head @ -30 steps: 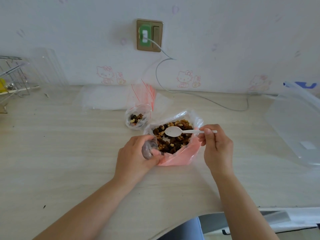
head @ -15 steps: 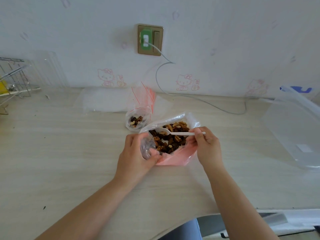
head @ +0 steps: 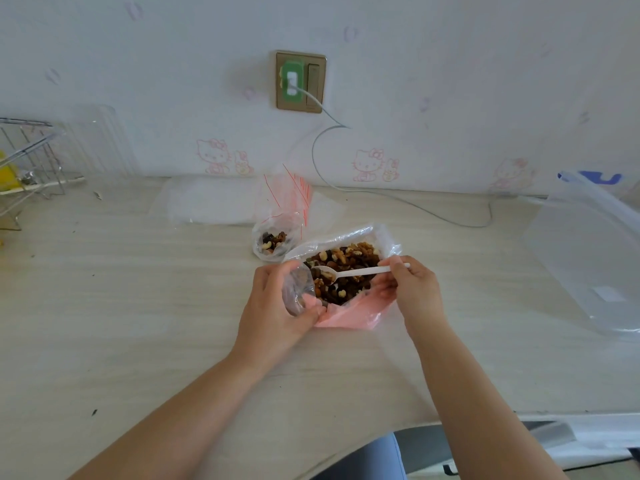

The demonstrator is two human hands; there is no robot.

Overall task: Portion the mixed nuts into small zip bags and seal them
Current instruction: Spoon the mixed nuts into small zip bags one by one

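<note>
We grip 1 small zip bag (head: pixel 294 289) in our left hand (head: pixel 277 306), mouth held open at 9 o'clock of the nut bag (head: pixel 349 271), so our right hand (head: pixel 412 289), pinching the spoon (head: pixel 353 271), can load it.

Pale wood-grain table (head: pixel 138 306) with big nut bag (head: pixel 349 313), small filled bag (head: pixel 273 242), cable (head: pixel 415 207).

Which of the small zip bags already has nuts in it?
The small zip bag standing on the table behind the left hand, nuts visible at its bottom. The small bag in that hand looks empty.
</note>
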